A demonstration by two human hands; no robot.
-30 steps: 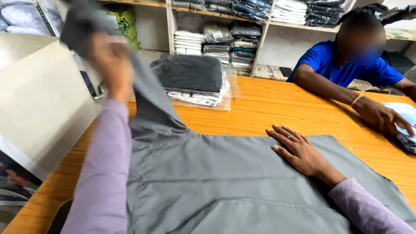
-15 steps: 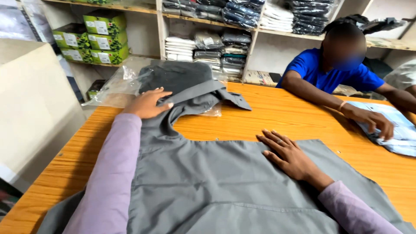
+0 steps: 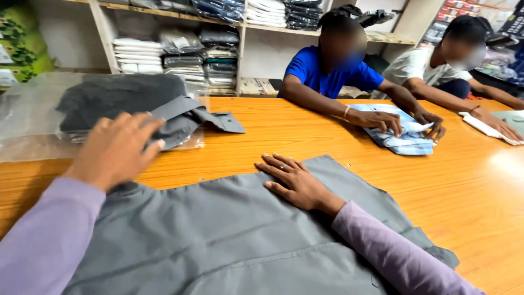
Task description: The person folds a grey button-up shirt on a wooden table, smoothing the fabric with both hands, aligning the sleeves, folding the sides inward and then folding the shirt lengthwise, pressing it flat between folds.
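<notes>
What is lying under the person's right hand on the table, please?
The right hand rests flat on a grey shirt spread over the wooden table. The shirt covers the tabletop beneath it, so anything under the cloth cannot be seen.

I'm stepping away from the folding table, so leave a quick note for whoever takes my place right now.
Left hand: open, over the grey shirt's sleeve, which is stretched toward the bagged dark garment.
Right hand: flat, pressing the shirt's body on the wooden table.
Done: the shirt is spread out.
Left: no fold shows yet.
</notes>
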